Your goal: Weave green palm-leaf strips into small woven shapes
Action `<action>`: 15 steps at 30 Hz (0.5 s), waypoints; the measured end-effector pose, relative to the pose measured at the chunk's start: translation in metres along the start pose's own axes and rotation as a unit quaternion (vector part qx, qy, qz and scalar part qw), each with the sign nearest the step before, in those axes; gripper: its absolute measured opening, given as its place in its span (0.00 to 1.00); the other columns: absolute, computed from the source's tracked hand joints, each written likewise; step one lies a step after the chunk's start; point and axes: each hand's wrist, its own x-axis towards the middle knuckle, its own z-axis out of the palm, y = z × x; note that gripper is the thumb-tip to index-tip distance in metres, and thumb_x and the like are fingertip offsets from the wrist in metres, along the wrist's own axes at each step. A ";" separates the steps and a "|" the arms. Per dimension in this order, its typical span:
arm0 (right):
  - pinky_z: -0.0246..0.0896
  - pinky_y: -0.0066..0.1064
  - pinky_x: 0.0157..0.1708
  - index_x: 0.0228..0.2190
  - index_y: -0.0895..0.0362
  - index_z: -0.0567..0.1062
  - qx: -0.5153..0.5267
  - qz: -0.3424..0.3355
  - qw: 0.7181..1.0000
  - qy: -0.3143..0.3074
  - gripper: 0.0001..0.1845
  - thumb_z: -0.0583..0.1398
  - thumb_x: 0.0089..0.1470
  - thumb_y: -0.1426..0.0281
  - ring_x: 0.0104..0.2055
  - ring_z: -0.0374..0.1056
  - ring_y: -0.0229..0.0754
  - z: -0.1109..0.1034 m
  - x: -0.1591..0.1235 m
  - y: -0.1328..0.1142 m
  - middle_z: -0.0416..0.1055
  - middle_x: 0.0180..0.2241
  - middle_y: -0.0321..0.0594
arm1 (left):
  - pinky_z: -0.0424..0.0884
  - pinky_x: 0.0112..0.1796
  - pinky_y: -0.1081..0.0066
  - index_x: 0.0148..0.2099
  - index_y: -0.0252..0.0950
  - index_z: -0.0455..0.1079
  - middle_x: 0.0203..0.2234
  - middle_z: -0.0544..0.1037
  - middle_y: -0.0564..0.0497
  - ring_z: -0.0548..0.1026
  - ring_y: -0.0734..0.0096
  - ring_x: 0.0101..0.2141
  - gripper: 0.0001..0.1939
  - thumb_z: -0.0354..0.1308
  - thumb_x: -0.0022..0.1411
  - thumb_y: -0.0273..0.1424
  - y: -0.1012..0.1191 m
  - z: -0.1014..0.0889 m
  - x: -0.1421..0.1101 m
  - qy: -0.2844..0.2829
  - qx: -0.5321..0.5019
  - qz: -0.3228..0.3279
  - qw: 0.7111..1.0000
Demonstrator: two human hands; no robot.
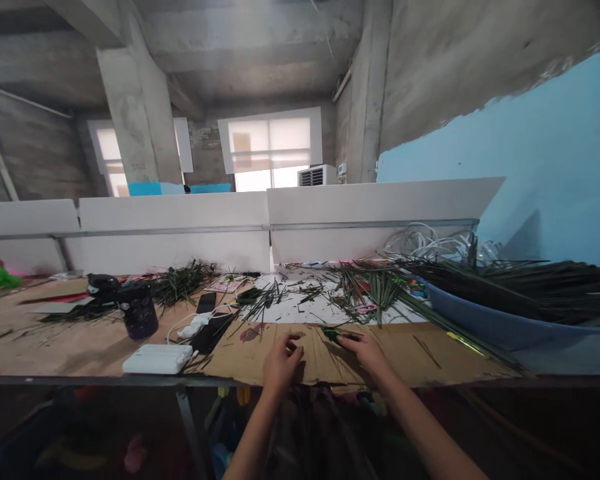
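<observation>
My right hand (364, 352) pinches the end of a small dark green leaf piece (331, 333), which lies low over the cardboard sheet (400, 363). Its exact shape is too small to make out. To the left, my left hand (281, 361) hovers above the same cardboard with fingers loosely curled and apart, and I see nothing in it. Beyond the cardboard, long green leaf strips (377, 293) lie in a loose heap. Shorter leaf scraps (275, 293) are scattered over a white surface.
At right, a blue basin (473, 319) is piled with dark leaf strips. A yellow pen-like stick (467, 345) lies beside it. On the left are a white power bank (157, 359) with a cable, a dark cup (139, 312) and a phone (207, 303). White panels (180, 220) stand behind.
</observation>
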 end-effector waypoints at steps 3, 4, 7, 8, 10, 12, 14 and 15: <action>0.68 0.42 0.38 0.25 0.57 0.84 0.033 0.028 0.999 -0.017 0.22 0.71 0.34 0.51 0.36 0.75 0.56 0.007 -0.001 -0.005 0.82 0.30 0.48 | 0.66 0.29 0.72 0.42 0.41 0.79 0.31 0.77 0.51 0.71 0.70 0.24 0.15 0.65 0.50 0.33 0.008 0.012 -0.003 -0.010 -0.045 0.010 0.999; 0.68 0.42 0.38 0.25 0.57 0.84 0.042 0.035 0.998 -0.024 0.23 0.72 0.33 0.51 0.36 0.75 0.56 0.009 -0.002 -0.007 0.82 0.30 0.48 | 0.66 0.28 0.72 0.42 0.41 0.79 0.32 0.77 0.51 0.71 0.71 0.24 0.15 0.66 0.50 0.33 0.011 0.017 -0.003 -0.011 -0.058 0.013 0.998; 0.68 0.41 0.36 0.26 0.58 0.84 0.067 0.055 0.995 -0.043 0.25 0.72 0.31 0.50 0.35 0.76 0.56 0.019 -0.007 -0.012 0.82 0.29 0.47 | 0.67 0.28 0.72 0.42 0.40 0.79 0.33 0.77 0.50 0.69 0.72 0.24 0.14 0.65 0.50 0.33 0.017 0.027 -0.002 -0.017 -0.084 0.024 0.996; 0.68 0.40 0.35 0.26 0.58 0.83 0.074 0.061 0.994 -0.048 0.25 0.72 0.31 0.50 0.34 0.75 0.55 0.021 -0.009 -0.014 0.81 0.28 0.47 | 0.67 0.29 0.72 0.41 0.40 0.79 0.33 0.78 0.50 0.69 0.72 0.24 0.14 0.65 0.50 0.32 0.018 0.029 -0.001 -0.018 -0.091 0.027 0.995; 0.67 0.39 0.35 0.25 0.58 0.83 0.083 0.072 0.992 -0.057 0.25 0.72 0.31 0.50 0.33 0.75 0.54 0.026 -0.012 -0.017 0.81 0.27 0.46 | 0.67 0.30 0.72 0.40 0.40 0.80 0.32 0.78 0.51 0.69 0.71 0.25 0.12 0.65 0.49 0.31 0.018 0.031 0.001 -0.013 -0.102 0.031 0.994; 0.66 0.38 0.34 0.24 0.58 0.82 0.089 0.081 0.991 -0.063 0.24 0.72 0.31 0.51 0.31 0.74 0.52 0.028 -0.014 -0.019 0.80 0.26 0.44 | 0.66 0.31 0.71 0.38 0.39 0.79 0.30 0.78 0.51 0.69 0.70 0.25 0.11 0.64 0.50 0.32 0.016 0.031 0.002 -0.002 -0.113 0.028 0.993; 0.65 0.37 0.33 0.24 0.58 0.82 0.092 0.088 0.990 -0.067 0.22 0.71 0.31 0.53 0.30 0.73 0.51 0.029 -0.014 -0.020 0.79 0.24 0.43 | 0.66 0.31 0.71 0.36 0.38 0.78 0.29 0.77 0.51 0.70 0.69 0.26 0.09 0.64 0.50 0.33 0.013 0.031 0.003 0.009 -0.122 0.025 0.992; 0.64 0.37 0.33 0.24 0.58 0.82 0.092 0.091 0.989 -0.069 0.22 0.71 0.31 0.53 0.29 0.73 0.50 0.029 -0.014 -0.020 0.78 0.24 0.42 | 0.65 0.30 0.71 0.35 0.38 0.77 0.28 0.77 0.51 0.70 0.69 0.26 0.09 0.65 0.50 0.34 0.012 0.031 0.002 0.013 -0.125 0.026 0.992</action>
